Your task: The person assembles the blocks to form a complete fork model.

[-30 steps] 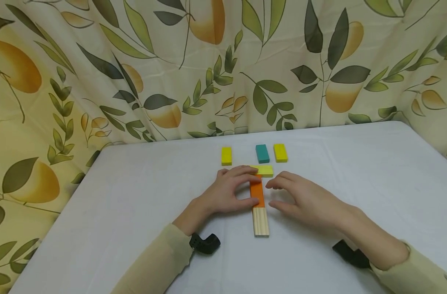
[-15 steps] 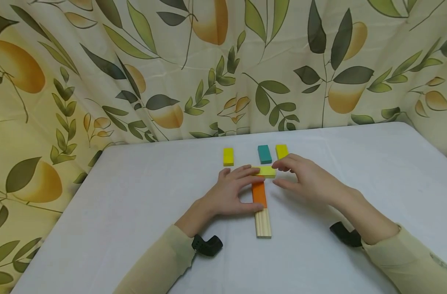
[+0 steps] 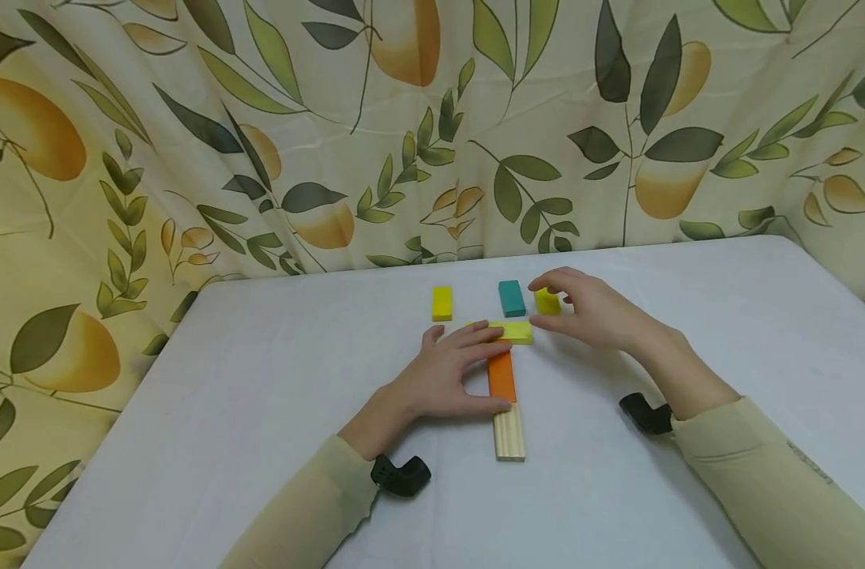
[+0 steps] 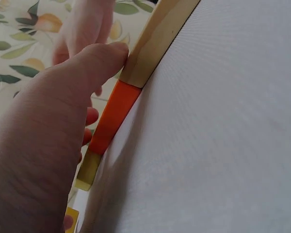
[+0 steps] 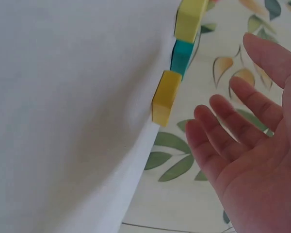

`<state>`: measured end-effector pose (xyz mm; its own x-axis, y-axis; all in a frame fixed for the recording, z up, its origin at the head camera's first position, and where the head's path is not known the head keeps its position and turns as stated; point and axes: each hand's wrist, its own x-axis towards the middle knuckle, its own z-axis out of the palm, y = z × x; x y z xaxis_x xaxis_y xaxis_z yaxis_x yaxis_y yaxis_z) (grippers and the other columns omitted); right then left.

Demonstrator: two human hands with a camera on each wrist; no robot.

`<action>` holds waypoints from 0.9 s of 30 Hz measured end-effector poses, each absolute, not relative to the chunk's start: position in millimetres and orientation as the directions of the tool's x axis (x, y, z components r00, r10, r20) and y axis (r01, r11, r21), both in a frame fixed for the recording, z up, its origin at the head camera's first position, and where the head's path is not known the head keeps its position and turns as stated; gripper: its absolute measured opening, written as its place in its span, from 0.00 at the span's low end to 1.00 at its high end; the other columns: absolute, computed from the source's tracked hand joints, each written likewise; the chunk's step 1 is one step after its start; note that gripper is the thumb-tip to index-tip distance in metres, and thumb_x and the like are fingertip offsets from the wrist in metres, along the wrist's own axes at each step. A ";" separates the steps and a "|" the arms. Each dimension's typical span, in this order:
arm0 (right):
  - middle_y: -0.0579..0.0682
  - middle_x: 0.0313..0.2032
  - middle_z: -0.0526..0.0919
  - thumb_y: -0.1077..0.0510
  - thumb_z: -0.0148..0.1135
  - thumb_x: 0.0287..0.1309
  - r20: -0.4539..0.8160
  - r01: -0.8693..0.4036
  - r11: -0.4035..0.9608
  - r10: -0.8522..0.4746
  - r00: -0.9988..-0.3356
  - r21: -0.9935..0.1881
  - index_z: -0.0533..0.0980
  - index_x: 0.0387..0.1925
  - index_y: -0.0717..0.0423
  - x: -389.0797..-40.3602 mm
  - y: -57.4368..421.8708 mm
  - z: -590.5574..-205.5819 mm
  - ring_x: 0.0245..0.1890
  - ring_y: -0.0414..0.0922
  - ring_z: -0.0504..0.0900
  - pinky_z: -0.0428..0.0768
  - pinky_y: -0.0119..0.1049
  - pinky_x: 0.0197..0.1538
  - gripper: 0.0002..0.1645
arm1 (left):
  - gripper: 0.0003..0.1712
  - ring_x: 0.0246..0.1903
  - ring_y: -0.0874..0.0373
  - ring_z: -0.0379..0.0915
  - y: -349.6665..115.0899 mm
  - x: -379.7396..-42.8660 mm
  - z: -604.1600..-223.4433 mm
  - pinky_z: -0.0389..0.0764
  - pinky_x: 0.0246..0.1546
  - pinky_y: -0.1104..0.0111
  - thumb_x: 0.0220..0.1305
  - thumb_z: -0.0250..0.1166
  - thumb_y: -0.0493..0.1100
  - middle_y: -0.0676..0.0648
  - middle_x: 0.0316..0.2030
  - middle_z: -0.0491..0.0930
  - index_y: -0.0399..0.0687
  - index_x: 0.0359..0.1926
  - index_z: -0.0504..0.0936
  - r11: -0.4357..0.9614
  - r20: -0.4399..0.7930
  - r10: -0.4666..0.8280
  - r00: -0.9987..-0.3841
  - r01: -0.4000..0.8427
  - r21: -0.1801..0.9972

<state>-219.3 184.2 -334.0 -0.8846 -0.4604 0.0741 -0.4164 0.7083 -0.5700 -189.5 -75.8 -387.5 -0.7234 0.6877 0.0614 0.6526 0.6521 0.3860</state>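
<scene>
Two loose hands, left hand (image 3: 448, 381) and right hand (image 3: 597, 313), grasped nothing; the left's shifting might have skewed the orange block (image 3: 503, 378).

Soft, rather dim light covered the white counter (image 3: 155, 442) in the head view, greying the cloth without any hard glare, while the curtain (image 3: 48, 261) took a warmer, yellower cast at the left. Faint, blurry-edged shadows lay beneath the hands (image 3: 442, 379) (image 3: 592, 312). The left wrist view was darkest, its lower left corner deep in shade and the farther hand pale and soft. In the right wrist view, a broad, diffuse shadow crossed the cloth beside the yellow block (image 5: 166, 99).
</scene>
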 end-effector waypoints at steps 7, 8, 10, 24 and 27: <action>0.62 0.63 0.73 0.54 0.67 0.64 0.035 -0.362 0.715 -0.428 -0.903 -0.599 0.72 0.63 0.64 -236.8 187.7 -338.0 0.62 0.62 0.68 0.68 0.62 0.63 0.31 | 0.44 0.75 0.65 0.45 -74.1 -189.4 -389.6 0.43 0.69 0.39 0.58 0.65 0.72 0.60 0.74 0.61 0.65 0.73 0.70 0.655 0.059 0.693 -0.718 0.662 0.365; 0.63 0.63 0.72 0.54 0.67 0.64 0.029 -0.354 0.714 -0.423 -0.905 -0.604 0.72 0.63 0.64 -238.6 188.8 -339.1 0.63 0.62 0.68 0.67 0.62 0.64 0.31 | 0.44 0.75 0.65 0.45 -73.6 -189.4 -389.9 0.44 0.69 0.39 0.58 0.65 0.72 0.60 0.74 0.61 0.65 0.73 0.70 0.655 0.059 0.693 -0.719 0.662 0.364; 0.63 0.64 0.72 0.53 0.67 0.64 0.017 -0.335 0.714 -0.412 -0.911 -0.615 0.72 0.64 0.64 -241.7 191.3 -341.4 0.64 0.63 0.67 0.67 0.62 0.64 0.31 | 0.44 0.75 0.65 0.46 -72.5 -189.3 -390.0 0.44 0.69 0.39 0.58 0.65 0.72 0.60 0.74 0.61 0.65 0.73 0.70 0.655 0.061 0.693 -0.718 0.663 0.363; 0.68 0.69 0.63 0.48 0.67 0.65 -0.074 -0.268 0.745 -0.390 -0.918 -0.611 0.69 0.67 0.64 -251.6 201.0 -352.1 0.71 0.67 0.56 0.55 0.66 0.69 0.36 | 0.44 0.75 0.64 0.46 -74.7 -190.0 -388.1 0.45 0.68 0.38 0.59 0.62 0.72 0.59 0.74 0.61 0.64 0.73 0.70 0.658 0.055 0.699 -0.713 0.671 0.342; 0.68 0.71 0.61 0.49 0.66 0.65 -0.093 -0.258 0.754 -0.388 -0.917 -0.605 0.69 0.68 0.64 -253.9 200.3 -353.5 0.72 0.67 0.54 0.54 0.66 0.69 0.36 | 0.44 0.75 0.65 0.46 -76.1 -189.9 -387.2 0.45 0.68 0.39 0.60 0.62 0.72 0.60 0.74 0.60 0.64 0.73 0.70 0.659 0.050 0.698 -0.714 0.668 0.346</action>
